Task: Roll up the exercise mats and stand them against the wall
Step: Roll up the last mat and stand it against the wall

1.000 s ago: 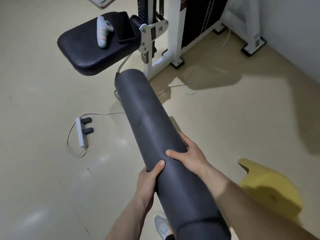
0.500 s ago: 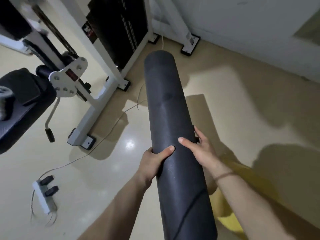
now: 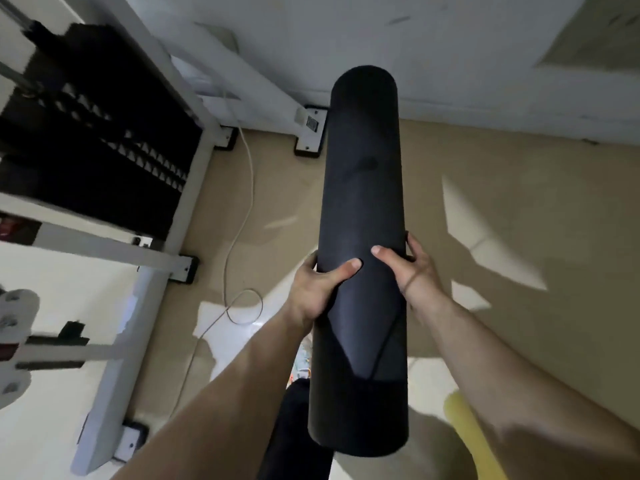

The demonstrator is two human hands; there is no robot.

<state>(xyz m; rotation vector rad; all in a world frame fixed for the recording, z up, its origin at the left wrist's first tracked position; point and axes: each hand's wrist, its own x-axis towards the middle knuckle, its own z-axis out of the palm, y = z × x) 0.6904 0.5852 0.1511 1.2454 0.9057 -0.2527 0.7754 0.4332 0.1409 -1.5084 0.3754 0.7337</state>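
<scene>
A rolled black exercise mat (image 3: 363, 188) fills the middle of the head view, held off the floor with its far end pointing at the white wall (image 3: 450, 46). My left hand (image 3: 317, 289) grips its left side, thumb across the front. My right hand (image 3: 415, 271) grips the right side at about the same height, thumb on the front, fingers wrapped behind. The roll's loose flap edge shows just below my hands. A yellow mat (image 3: 471, 441) shows at the lower right, partly hidden by my right arm.
A white-framed weight machine (image 3: 145, 251) with a black weight stack (image 3: 86, 168) stands at the left, its feet near the wall. A white cable (image 3: 239, 237) loops over the beige floor (image 3: 519, 202) between machine and mat. My shoe shows under the roll.
The view has swung right toward the wall, and the mat's far end now points at the wall base. The padded seat and power strip have left the view. Both hands keep their grip.
</scene>
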